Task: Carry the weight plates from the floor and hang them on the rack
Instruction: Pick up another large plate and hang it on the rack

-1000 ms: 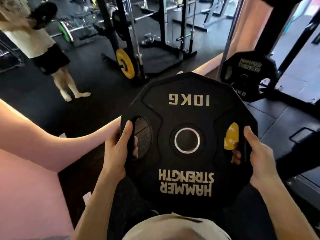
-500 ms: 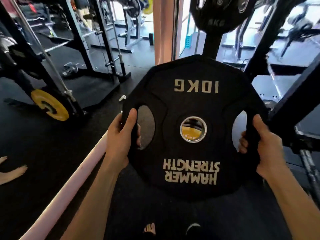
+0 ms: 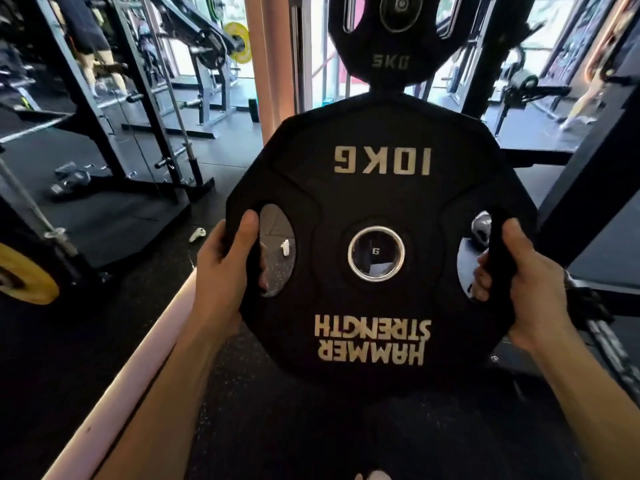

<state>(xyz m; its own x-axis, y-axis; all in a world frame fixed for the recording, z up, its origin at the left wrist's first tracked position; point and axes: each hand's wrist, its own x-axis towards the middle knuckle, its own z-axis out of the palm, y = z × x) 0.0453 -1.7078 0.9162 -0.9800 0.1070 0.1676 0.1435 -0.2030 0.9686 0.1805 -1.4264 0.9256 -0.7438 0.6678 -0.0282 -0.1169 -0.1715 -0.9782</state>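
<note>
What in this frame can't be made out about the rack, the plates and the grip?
- Rack peg for the 10 kg plate: head view, hidden behind the plate itself.
- 5 kg plate: top cut off by the frame edge.
- Fingers of the left hand and right hand: mostly hidden behind the plate's rim.
- Small white items on the floor: too small to identify.

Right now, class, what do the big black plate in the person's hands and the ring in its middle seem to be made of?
Big black plate: likely rubber or urethane coating, matte and dull, with printed pale lettering; the core is hidden.
Ring round the centre hole: metal, probably steel, since it shines and mirrors light.
Left hand and right hand grip the side cut-outs.
</note>
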